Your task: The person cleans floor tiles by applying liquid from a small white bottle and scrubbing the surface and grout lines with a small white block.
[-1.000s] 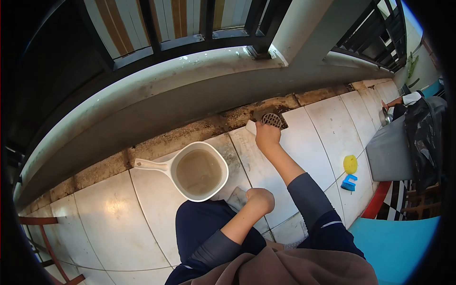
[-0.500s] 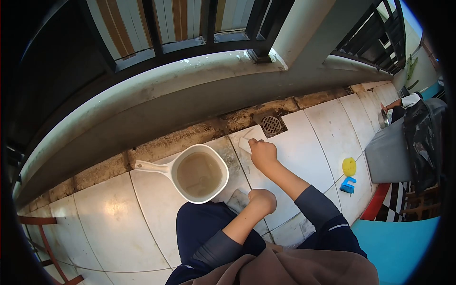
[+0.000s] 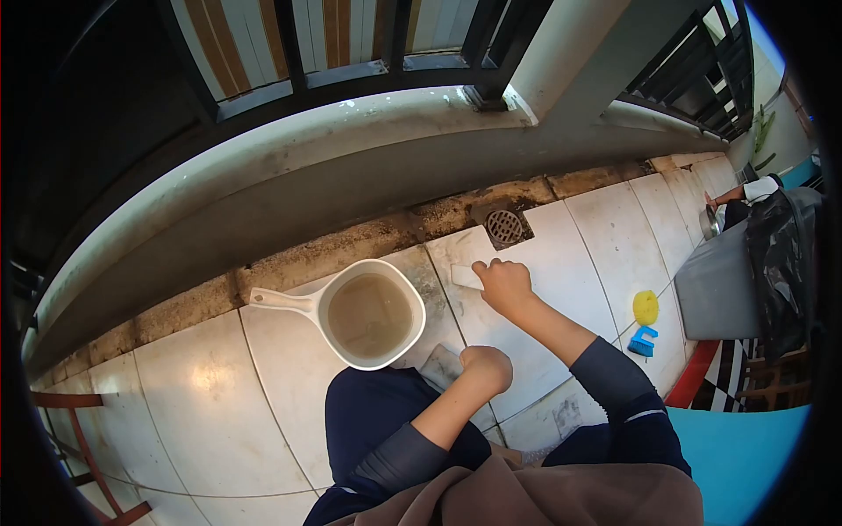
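My right hand (image 3: 506, 287) is closed round a flat whitish piece (image 3: 467, 277) held against the white floor tiles (image 3: 561, 254), just below the round drain grate (image 3: 505, 228). Closer to my body, my left hand (image 3: 485, 368) is bent, its fingers folded round a greyish cloth-like piece (image 3: 442, 365) that shows at its left on the floor. A white dipper (image 3: 419, 326) with cloudy water stands left of my hands, its handle pointing left.
A yellow sponge (image 3: 645, 308) and a blue brush (image 3: 642, 342) lie at the right, beside a grey bin (image 3: 719, 285) with a black bag. Another person's hand (image 3: 724, 195) shows behind it. A low wall (image 3: 351, 188) with black railings runs along the back.
My right hand has moved away from the drain grate, down and slightly right, with the whitish piece in it. The grate is now uncovered. My left hand stays nearly in place.
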{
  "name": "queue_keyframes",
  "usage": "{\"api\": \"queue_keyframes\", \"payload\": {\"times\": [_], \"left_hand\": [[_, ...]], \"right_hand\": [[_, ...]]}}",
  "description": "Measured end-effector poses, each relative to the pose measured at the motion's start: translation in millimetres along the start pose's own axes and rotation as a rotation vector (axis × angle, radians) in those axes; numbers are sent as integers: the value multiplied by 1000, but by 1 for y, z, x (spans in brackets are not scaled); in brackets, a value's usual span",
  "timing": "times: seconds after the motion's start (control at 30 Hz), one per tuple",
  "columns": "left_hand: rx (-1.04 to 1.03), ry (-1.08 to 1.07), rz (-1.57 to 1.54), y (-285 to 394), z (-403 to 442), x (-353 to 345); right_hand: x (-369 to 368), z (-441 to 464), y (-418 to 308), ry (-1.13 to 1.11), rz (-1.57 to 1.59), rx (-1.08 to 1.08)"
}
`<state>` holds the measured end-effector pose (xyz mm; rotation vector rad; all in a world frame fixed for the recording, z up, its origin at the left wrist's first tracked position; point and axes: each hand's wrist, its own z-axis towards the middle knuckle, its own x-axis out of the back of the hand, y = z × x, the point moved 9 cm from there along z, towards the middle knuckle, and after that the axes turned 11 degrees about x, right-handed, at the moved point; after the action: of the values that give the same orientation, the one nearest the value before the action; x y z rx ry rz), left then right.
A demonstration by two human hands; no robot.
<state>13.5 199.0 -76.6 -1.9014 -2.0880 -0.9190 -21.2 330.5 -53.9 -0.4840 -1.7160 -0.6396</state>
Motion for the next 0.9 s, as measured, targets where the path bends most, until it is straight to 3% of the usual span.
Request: {"api": "queue_keyframes", "payload": {"times": [0.2, 0.4, 0.5, 0.7, 0.8, 0.9], "left_hand": [[7, 5, 22, 0, 4, -1], [12, 19, 9, -7, 1, 1], [-6, 18, 0, 2, 2, 1], [0, 2, 34, 1, -2, 2], [6, 9, 16, -5, -2, 2], [6, 42, 0, -7, 1, 2]], "right_hand": [[-4, 58, 14, 64, -36, -123], [1, 7, -11, 83, -135, 65], [4, -10, -8, 59, -118, 50], [7, 56, 9, 131, -168, 6], [8, 55, 5, 168, -164, 96], [9, 18, -11, 33, -200, 223]]}}
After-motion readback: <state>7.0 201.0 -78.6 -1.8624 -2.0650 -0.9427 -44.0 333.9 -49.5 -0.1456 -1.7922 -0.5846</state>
